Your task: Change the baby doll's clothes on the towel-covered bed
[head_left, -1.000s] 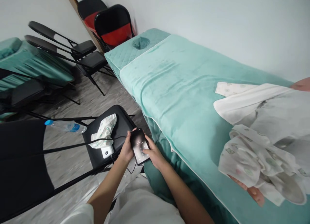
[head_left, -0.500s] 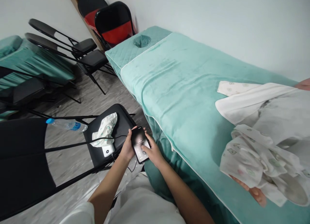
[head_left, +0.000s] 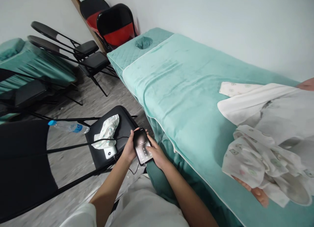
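A black smartphone (head_left: pixel 141 143) with a lit screen is held between my two hands over the front edge of the chair seat. My left hand (head_left: pixel 129 148) wraps around its left side. At its right side my right hand (head_left: pixel 158 155) grips the edge, with the thumb over the lower right of the screen. Rows of light marks show on the screen, too small to read. A thin dark cable (head_left: pixel 133 172) hangs below the phone. Close to my left hand, a white power bank (head_left: pixel 110 152) and a crumpled printed cloth (head_left: pixel 107 132) lie on the seat.
The black folding chair (head_left: pixel 124 122) stands beside a green-covered massage bed (head_left: pixel 186 99). White printed clothes (head_left: pixel 252 155), with skin-coloured parts showing, lie on the bed's right. A water bottle (head_left: pixel 70 126) is at the left. More folding chairs (head_left: pixel 116 24) stand behind.
My right thumb has shifted slightly up and right across the phone screen, and the marks there look different. Both hands still hold the phone. The view has moved very slightly.
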Available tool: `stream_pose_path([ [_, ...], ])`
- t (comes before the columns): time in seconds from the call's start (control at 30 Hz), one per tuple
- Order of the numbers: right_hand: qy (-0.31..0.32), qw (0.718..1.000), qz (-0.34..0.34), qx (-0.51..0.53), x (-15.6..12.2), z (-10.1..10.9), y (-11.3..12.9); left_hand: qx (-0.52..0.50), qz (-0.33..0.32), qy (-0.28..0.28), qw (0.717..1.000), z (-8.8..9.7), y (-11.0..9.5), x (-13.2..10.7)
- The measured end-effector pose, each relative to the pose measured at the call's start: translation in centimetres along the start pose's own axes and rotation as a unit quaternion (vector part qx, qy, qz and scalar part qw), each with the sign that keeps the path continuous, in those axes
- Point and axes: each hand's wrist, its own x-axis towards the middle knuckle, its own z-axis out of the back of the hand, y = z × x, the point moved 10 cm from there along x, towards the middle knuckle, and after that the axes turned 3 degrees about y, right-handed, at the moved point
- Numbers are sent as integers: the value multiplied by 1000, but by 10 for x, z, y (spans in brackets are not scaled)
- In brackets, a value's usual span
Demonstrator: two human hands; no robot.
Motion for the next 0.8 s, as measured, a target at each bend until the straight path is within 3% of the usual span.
stream_pose_path([
  [0.2,-28,991,47,-121,1,3,10,-1,-11,0,1000,-3,0,0],
  [0.4,1,978,66,-199,-3,-10,19,4,-14,-7,1000,-3,-3,-3],
  [0.67,50,985,55,-153,-7,-17,25,9,-6,1,1000,4,-3,-1],
  [0.8,75,991,19,-108,-9,-21,23,19,4,3,1000,6,-4,0],
])
